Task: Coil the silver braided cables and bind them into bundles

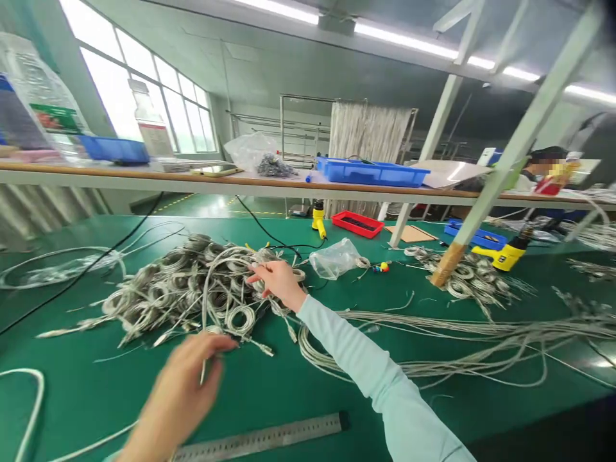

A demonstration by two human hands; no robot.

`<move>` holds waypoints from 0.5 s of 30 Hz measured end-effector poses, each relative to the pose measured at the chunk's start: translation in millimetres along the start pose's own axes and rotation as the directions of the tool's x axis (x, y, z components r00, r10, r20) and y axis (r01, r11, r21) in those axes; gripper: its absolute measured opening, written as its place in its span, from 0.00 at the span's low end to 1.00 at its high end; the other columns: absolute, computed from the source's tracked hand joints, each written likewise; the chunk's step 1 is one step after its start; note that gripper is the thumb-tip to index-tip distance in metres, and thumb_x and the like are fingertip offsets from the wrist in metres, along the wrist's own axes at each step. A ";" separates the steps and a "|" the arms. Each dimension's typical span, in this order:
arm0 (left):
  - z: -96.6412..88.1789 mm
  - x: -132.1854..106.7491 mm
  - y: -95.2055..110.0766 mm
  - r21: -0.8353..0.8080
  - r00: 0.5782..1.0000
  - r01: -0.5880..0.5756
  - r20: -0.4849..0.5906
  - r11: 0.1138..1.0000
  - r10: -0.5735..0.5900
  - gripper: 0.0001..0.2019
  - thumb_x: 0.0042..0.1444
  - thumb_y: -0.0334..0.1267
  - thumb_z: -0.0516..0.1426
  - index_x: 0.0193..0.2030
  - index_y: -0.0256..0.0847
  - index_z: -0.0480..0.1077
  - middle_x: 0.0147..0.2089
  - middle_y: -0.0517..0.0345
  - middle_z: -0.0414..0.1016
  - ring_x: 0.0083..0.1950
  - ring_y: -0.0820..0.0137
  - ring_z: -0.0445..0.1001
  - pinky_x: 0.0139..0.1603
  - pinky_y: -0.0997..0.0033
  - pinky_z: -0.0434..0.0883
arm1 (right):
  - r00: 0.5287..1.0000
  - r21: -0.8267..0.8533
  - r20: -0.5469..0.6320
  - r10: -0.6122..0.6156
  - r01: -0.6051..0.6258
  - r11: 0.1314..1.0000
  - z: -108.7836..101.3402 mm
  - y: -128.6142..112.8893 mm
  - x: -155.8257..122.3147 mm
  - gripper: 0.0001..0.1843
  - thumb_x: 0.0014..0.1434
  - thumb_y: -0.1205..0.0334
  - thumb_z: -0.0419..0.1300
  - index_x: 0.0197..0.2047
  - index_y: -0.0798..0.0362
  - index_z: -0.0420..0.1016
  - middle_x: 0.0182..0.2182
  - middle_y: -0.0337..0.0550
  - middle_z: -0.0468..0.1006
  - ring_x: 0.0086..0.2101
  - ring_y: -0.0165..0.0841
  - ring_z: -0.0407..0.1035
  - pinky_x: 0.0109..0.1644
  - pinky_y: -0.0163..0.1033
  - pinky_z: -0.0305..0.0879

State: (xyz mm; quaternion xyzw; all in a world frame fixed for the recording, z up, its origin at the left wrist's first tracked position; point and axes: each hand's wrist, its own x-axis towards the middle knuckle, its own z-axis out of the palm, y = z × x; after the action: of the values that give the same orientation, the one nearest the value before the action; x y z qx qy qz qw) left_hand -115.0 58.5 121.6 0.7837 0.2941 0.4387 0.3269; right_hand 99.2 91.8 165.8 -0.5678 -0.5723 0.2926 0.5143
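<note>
A large heap of coiled grey-white cables (178, 282) lies on the green table in front of me. My right hand (279, 282) reaches over the heap's right side, fingers closed around a cable there. From that spot a pale cable (205, 295) arches left and comes down to my left hand (192, 372). The left hand is slightly blurred, nearer to me, its thumb and forefinger closed about that cable. Below the hands lies a steel ruler (269, 439), partly behind my left wrist. A bundle of long loose cables (433, 327) stretches off to the right.
Behind the heap stand a yellow heat gun (318, 221), a red tray (357, 224) and a clear plastic bag (334, 258). Another yellow heat gun (505, 255) rests by a slanted post (474, 224). A shelf (216, 181) crosses above the table, carrying a blue tray (375, 173).
</note>
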 end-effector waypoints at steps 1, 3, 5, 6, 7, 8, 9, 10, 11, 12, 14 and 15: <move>19.1 -4.3 -1.7 -0.019 0.996 0.068 0.054 0.998 -0.067 0.13 0.51 0.45 0.61 0.42 0.44 0.74 0.44 0.51 0.76 0.45 0.60 0.74 0.45 0.62 0.73 | 0.999 0.035 0.054 0.001 -0.003 0.999 14.7 -4.5 -1.4 0.20 0.66 0.56 0.47 0.45 0.61 0.74 0.38 0.47 0.79 0.20 0.26 0.68 0.21 0.31 0.69; 56.6 -10.4 -7.4 -0.149 0.967 0.237 0.128 0.960 -0.219 0.22 0.50 0.45 0.60 0.52 0.42 0.68 0.55 0.46 0.71 0.51 0.57 0.72 0.43 0.62 0.75 | 0.986 0.087 0.168 -0.008 -0.007 0.996 40.5 -12.7 -10.8 0.21 0.66 0.55 0.47 0.50 0.60 0.73 0.38 0.47 0.79 0.20 0.25 0.69 0.22 0.31 0.70; 82.1 -11.8 -15.3 -0.327 0.946 0.325 0.126 0.887 -0.299 0.21 0.50 0.47 0.60 0.48 0.38 0.69 0.54 0.43 0.72 0.50 0.56 0.73 0.45 0.60 0.74 | 0.965 0.109 0.255 -0.061 0.035 0.993 56.7 -18.8 -24.9 0.22 0.64 0.52 0.52 0.56 0.55 0.69 0.43 0.46 0.77 0.20 0.24 0.69 0.22 0.31 0.69; 87.8 -11.2 -19.2 -0.380 0.936 0.352 0.114 0.856 -0.334 0.20 0.50 0.49 0.60 0.44 0.36 0.70 0.48 0.43 0.75 0.47 0.56 0.74 0.45 0.59 0.74 | 0.953 0.122 0.282 -0.114 0.083 0.989 59.9 -20.7 -31.7 0.23 0.63 0.52 0.54 0.58 0.52 0.68 0.47 0.46 0.75 0.21 0.24 0.70 0.22 0.30 0.69; 88.5 -10.3 -22.5 -0.416 0.930 0.362 0.098 0.834 -0.354 0.19 0.50 0.50 0.60 0.40 0.36 0.70 0.43 0.45 0.76 0.44 0.56 0.75 0.44 0.58 0.74 | 0.938 0.139 0.299 -0.175 0.139 0.981 59.8 -21.7 -37.5 0.24 0.62 0.53 0.55 0.60 0.50 0.66 0.53 0.46 0.71 0.24 0.24 0.72 0.23 0.29 0.70; 84.8 -9.2 -24.8 -0.439 0.926 0.364 0.074 0.822 -0.370 0.19 0.50 0.52 0.60 0.38 0.36 0.70 0.39 0.47 0.76 0.41 0.58 0.76 0.43 0.58 0.74 | 0.926 0.153 0.297 -0.233 0.195 0.969 56.6 -21.6 -41.8 0.24 0.61 0.54 0.55 0.61 0.48 0.64 0.58 0.46 0.66 0.27 0.24 0.73 0.25 0.29 0.71; 77.4 -8.2 -25.8 -0.455 0.922 0.364 0.053 0.813 -0.384 0.20 0.50 0.53 0.60 0.37 0.36 0.70 0.38 0.49 0.76 0.39 0.59 0.76 0.42 0.59 0.75 | 0.919 0.161 0.288 -0.268 0.230 0.960 50.9 -20.1 -44.9 0.24 0.62 0.55 0.55 0.61 0.47 0.64 0.61 0.45 0.61 0.31 0.26 0.74 0.28 0.29 0.72; 67.3 -7.4 -25.5 -0.472 0.916 0.368 0.038 0.801 -0.398 0.21 0.49 0.54 0.60 0.38 0.36 0.69 0.39 0.50 0.76 0.38 0.61 0.76 0.42 0.60 0.75 | 0.924 0.148 0.272 -0.270 0.237 0.960 43.4 -17.1 -47.2 0.24 0.61 0.55 0.54 0.60 0.48 0.64 0.62 0.45 0.59 0.34 0.27 0.74 0.30 0.30 0.73; 55.7 -6.7 -24.0 -0.492 0.909 0.374 0.027 0.786 -0.415 0.22 0.49 0.55 0.61 0.38 0.37 0.69 0.41 0.50 0.75 0.38 0.63 0.76 0.42 0.61 0.75 | 0.944 0.103 0.225 -0.241 0.222 0.969 34.9 -12.3 -49.4 0.22 0.62 0.56 0.54 0.59 0.49 0.65 0.61 0.46 0.60 0.36 0.28 0.74 0.32 0.31 0.74; 43.6 -6.3 -21.6 -0.515 0.901 0.382 0.023 0.767 -0.433 0.22 0.49 0.55 0.61 0.39 0.37 0.69 0.42 0.49 0.75 0.39 0.64 0.76 0.43 0.62 0.75 | 0.961 0.031 0.194 -0.196 0.194 0.980 26.3 -5.9 -52.2 0.21 0.63 0.55 0.51 0.58 0.49 0.66 0.59 0.46 0.63 0.38 0.29 0.74 0.34 0.32 0.74; 20.3 -5.9 -16.1 -0.559 0.890 0.382 0.007 0.736 -0.456 0.21 0.49 0.54 0.61 0.39 0.36 0.70 0.43 0.49 0.76 0.41 0.64 0.77 0.45 0.64 0.75 | 0.966 -0.025 0.197 -0.164 0.173 0.985 11.6 11.9 -61.7 0.18 0.64 0.55 0.51 0.54 0.51 0.69 0.53 0.47 0.70 0.44 0.33 0.72 0.43 0.37 0.73; 10.1 -5.7 -13.9 -0.581 0.888 0.370 -0.009 0.725 -0.460 0.21 0.50 0.54 0.61 0.39 0.36 0.70 0.43 0.49 0.76 0.42 0.64 0.77 0.46 0.65 0.75 | 0.963 -0.051 0.227 -0.148 0.164 0.985 6.4 22.6 -68.6 0.16 0.63 0.56 0.52 0.51 0.51 0.71 0.50 0.46 0.73 0.46 0.34 0.71 0.46 0.39 0.72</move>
State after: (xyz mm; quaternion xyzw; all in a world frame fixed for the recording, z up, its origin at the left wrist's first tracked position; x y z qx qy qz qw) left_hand -111.0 60.2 104.0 0.5291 0.3433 0.4797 0.6100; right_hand 89.3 32.3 125.5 -0.5023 -0.6790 0.2927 0.4484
